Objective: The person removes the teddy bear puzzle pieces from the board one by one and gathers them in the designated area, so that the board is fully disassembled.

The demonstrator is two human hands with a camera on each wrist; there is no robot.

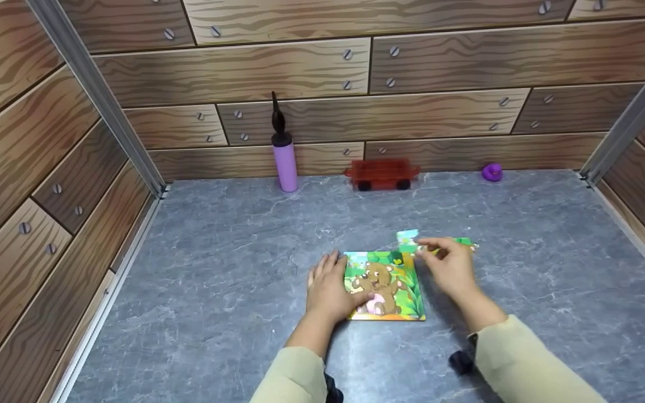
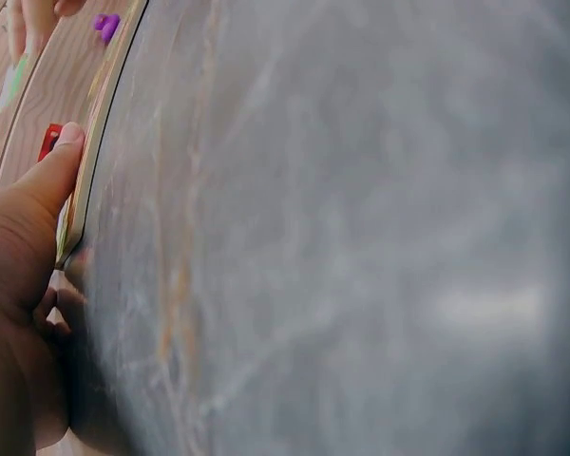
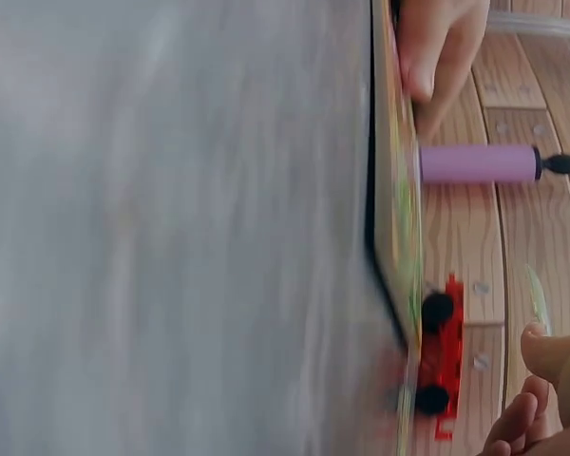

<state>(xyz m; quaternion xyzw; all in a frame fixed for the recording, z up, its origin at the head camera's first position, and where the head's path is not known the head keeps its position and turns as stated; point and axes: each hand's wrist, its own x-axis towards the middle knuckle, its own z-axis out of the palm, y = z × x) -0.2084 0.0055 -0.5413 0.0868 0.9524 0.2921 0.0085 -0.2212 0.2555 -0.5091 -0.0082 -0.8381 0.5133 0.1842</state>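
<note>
A square jigsaw puzzle with a brown bear on a green background lies flat on the grey tabletop. My left hand rests along its left side, fingers stretched out and thumb laid over the picture. Just above the puzzle's upper right corner, my right hand pinches a small puzzle piece between thumb and fingertips. The piece is pale blue and green; in the right wrist view it appears as a thin sliver above the thumb. Partly hidden behind the right hand are more green puzzle pieces.
Along the back wall, printed as wooden planks, stand a purple hand pump with a black nozzle, a see-through red toy wagon on black wheels and a small purple rubber duck. Side walls with metal corner posts enclose the tabletop.
</note>
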